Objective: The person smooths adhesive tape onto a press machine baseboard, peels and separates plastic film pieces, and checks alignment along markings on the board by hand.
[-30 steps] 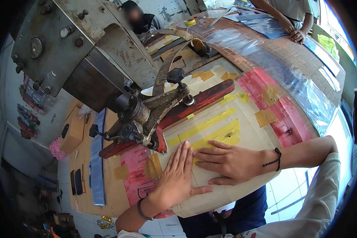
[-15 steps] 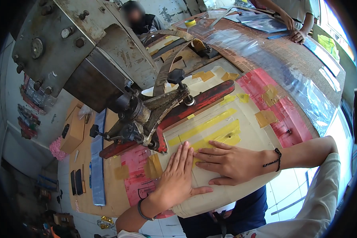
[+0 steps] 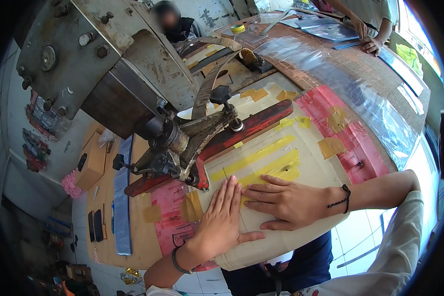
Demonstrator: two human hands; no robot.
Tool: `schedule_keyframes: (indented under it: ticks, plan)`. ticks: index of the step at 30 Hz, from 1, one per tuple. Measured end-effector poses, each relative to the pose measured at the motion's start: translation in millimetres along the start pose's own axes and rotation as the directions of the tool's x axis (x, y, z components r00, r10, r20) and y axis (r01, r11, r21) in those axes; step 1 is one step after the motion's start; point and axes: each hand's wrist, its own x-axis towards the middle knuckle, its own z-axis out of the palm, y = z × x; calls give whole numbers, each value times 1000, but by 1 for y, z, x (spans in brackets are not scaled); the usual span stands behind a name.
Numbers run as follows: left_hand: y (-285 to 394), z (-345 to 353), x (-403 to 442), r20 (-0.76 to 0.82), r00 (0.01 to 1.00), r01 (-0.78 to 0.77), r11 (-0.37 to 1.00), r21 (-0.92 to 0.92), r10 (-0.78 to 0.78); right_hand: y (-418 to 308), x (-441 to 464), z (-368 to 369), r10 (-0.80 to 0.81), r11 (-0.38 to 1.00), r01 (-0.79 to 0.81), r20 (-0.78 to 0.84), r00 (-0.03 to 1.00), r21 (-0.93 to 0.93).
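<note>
My left hand (image 3: 220, 221) lies flat on a cream sheet (image 3: 323, 180), fingers stretched out toward the machine. Flat on the same sheet, my right hand (image 3: 293, 203) points leftward, its fingertips close to the left hand's fingers. Yellow tape strips (image 3: 256, 155) run across the sheet just beyond both hands, and part of the tape is under the fingers. Past the fingertips, a red bar frame (image 3: 254, 123) stands over the sheet, mounted on a worn metal bracket (image 3: 202, 133) with black knobs. Whatever lies beneath my palms is hidden.
A large grey machine body (image 3: 108, 54) rises at upper left. Red sheeting (image 3: 362, 148) and brown tape border the work surface. Clear plastic film (image 3: 350, 84) covers the table at right, where a co-worker's hands (image 3: 372, 45) rest. Another person sits behind the machine. A cardboard box (image 3: 91, 163) stands left.
</note>
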Motion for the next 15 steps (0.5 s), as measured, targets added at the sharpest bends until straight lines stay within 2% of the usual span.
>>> schedule_keyframes:
  ticks: [7, 15]
  plan:
    - [2, -4, 1, 13, 1000, 2, 1000, 13, -2, 4, 1, 0, 17, 998, -18, 10, 1000, 52]
    - [-6, -3, 10, -4, 1000, -14, 1000, 25, 14, 11, 4, 4, 37, 997, -33, -56, 998, 64]
